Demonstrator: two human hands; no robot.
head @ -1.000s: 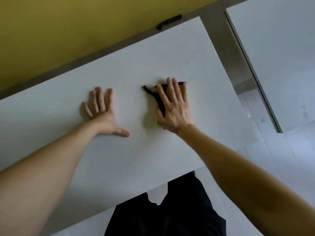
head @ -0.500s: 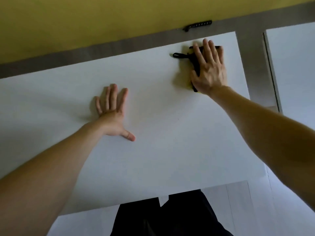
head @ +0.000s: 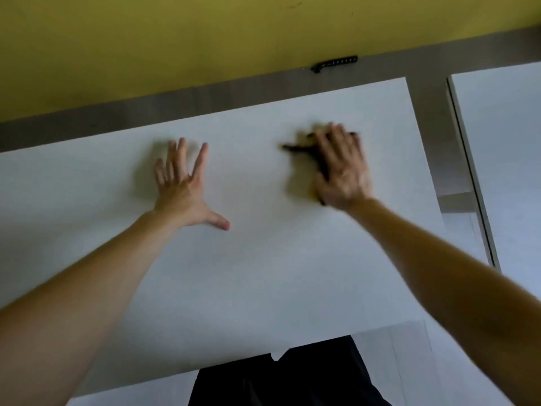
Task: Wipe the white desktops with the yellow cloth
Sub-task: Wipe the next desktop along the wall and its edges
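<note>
View from a head-worn camera, looking down over two bare forearms stretched across a wide, flat white desktop [head: 263, 273].

The wiping is under way, but the surface shows no streaks or damp patches, so how much of it is done cannot be told. A second white desktop [head: 503, 127] stands to the right, across a strip of grey floor [head: 424, 106], with no hand near it. It probably remains to be wiped.

The right hand [head: 341, 171] lies palm down toward the far right part of the near desktop, fingers extended and pointing away from the person. It presses the small cloth [head: 298, 148] flat beneath it rather than clutching it. The hand and cloth are smeared by motion. (The cloth reads mostly as a dark blur here, with a yellowish edge at the heel of the hand and a thin dark strip poking out to the left.)

The left hand [head: 183, 189] holds nothing. It rests flat on the desktop, well apart from the cloth, fingers spread and thumb out sideways, seemingly as a brace.

Beyond the desk rises a mustard-yellow wall [head: 175, 39].
</note>
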